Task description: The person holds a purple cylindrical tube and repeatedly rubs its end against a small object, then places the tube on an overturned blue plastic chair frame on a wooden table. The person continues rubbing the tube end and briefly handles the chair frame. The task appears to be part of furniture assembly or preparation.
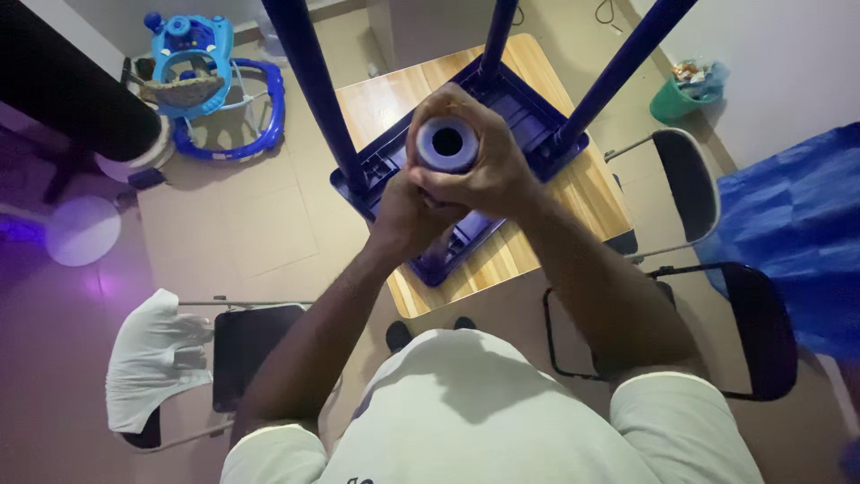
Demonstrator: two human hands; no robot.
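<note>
A blue stool (466,134) lies upside down on the wooden counter (573,193), its seat flat on the top and its legs pointing up toward the camera. The nearest stool leg (447,143) ends in a round hollow tip, directly under the camera and between the two hands. The right hand (488,166) is wrapped tightly around the top of that leg, fingers curled just below the open end. The left hand (408,211) grips the same leg lower down, closed around it and touching the right hand. Chairs (708,188) stand around the counter, and a blue baby walker (210,76) sits on the floor beyond.
</note>
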